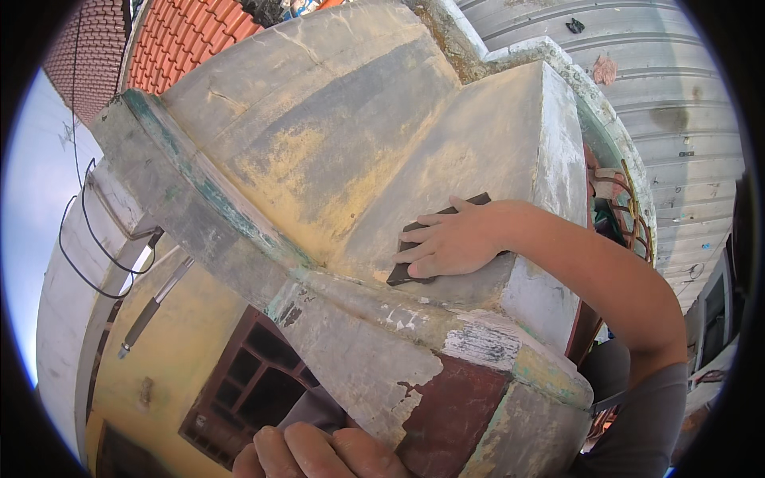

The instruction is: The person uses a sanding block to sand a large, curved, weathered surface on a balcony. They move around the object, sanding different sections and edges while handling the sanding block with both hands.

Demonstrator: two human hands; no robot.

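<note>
My right hand (458, 239) lies with its fingers spread over a dark, flat piece of sandpaper (482, 199), holding it against the sloping wall face (466, 151). That face is grey plaster with worn yellow patches. At the bottom of the view, the fingers of my left hand (319, 456) are curled beside the lower edge of the grey ledge (362, 370). Whatever they close on is hidden. Paint has peeled from this ledge, which also bears a dark red patch (450, 414).
Corrugated metal roofing (661, 103) spreads out at the right, and orange roof tiles (187, 44) show at the upper left. Below on the left are a yellow wall (171, 342), a barred window (259, 370), loose black cables (100, 275) and a rod with a dark grip (147, 319).
</note>
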